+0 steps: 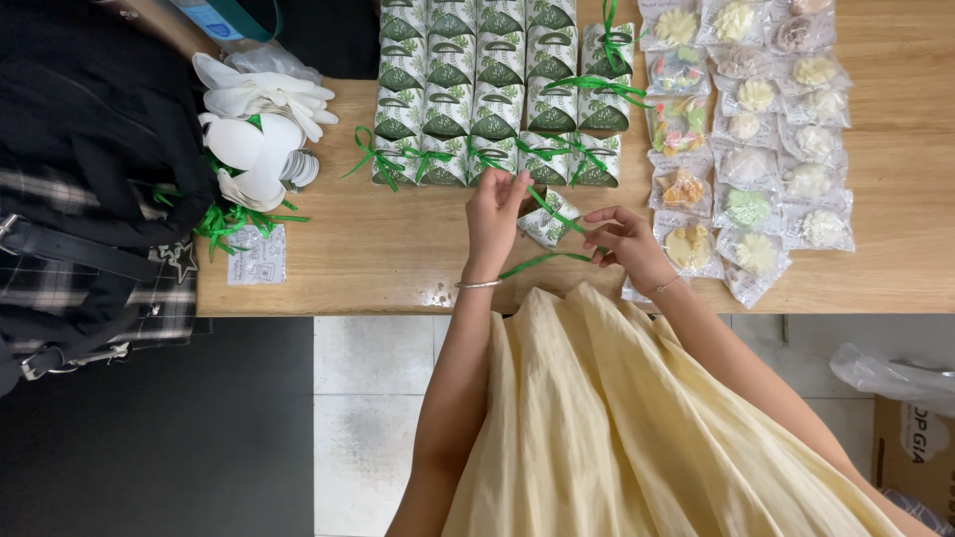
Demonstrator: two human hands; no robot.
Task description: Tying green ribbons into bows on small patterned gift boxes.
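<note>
The left hand point(494, 214) is curled narrow, its fingertips pinching one end of a thin glossy green ribbon point(553, 214) just above a small white paper favour box printed with green leaves point(546, 223). The right hand point(622, 237) is also nearly closed, thumb and forefinger gripping the ribbon's other end, which trails in a loose curve toward the near edge of the pale wooden table point(398, 254). The box lies between the 2 hands, near the middle of the table's near edge, the ribbon crossing over it.

Just beyond the hands, rows of matching leaf-printed boxes point(477, 89) stand packed together, reaching to the far edge; the closest row and a few at the right end wear green ribbon bows. To the right, crinkly clear plastic packets holding moulded flower-shaped pieces point(766, 119) in white, cream, green and orange lie in columns. Near the left edge sit flat white card blanks point(254, 129) and a tangle of green ribbons point(231, 221).
</note>
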